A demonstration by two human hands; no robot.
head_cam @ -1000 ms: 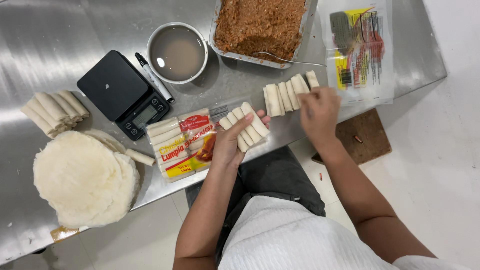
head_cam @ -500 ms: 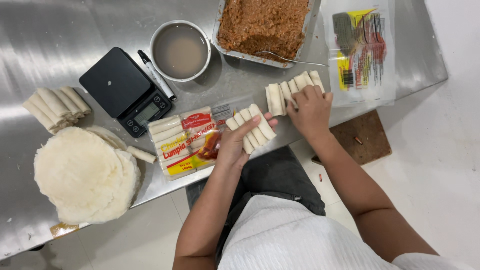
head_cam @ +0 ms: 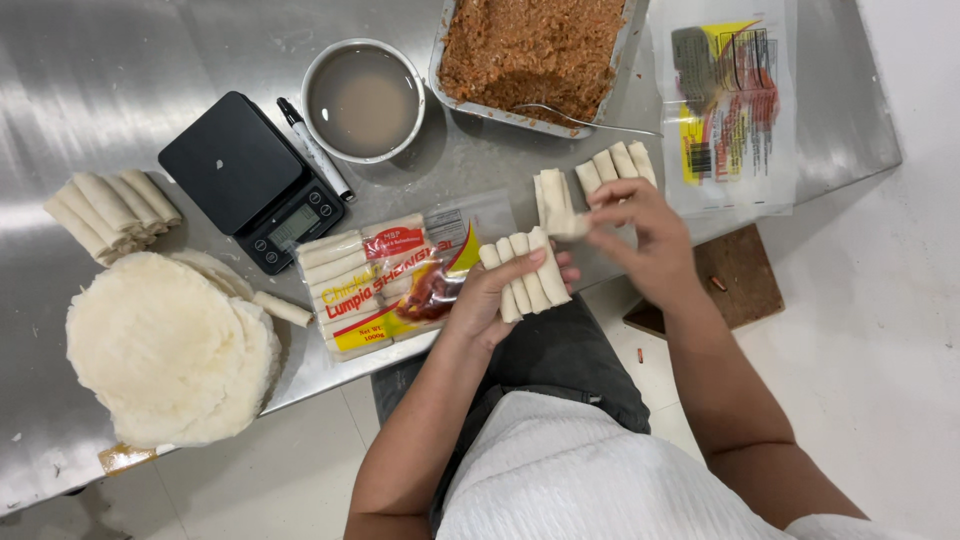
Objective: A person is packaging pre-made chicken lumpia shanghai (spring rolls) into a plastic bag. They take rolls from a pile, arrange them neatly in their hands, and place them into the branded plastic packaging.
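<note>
Left hand (head_cam: 492, 300) grip curls under a row of pale rolls (head_cam: 522, 272); right hand (head_cam: 640, 232) pinches one roll (head_cam: 566, 226) just above, over the steel surface (head_cam: 120, 90).

A steel table (head_cam: 120, 60) bears a scale (head_cam: 250, 180), bowl (head_cam: 364, 100), filling tray (head_cam: 532, 55), wrapper stack (head_cam: 165, 350), rolls (head_cam: 112, 208).

Pale, slim rolled wrappers side by side in a short row (head_cam: 523, 272) across the left palm at the steel table's edge, one more pale roll (head_cam: 566, 226) pinched just above it.
</note>
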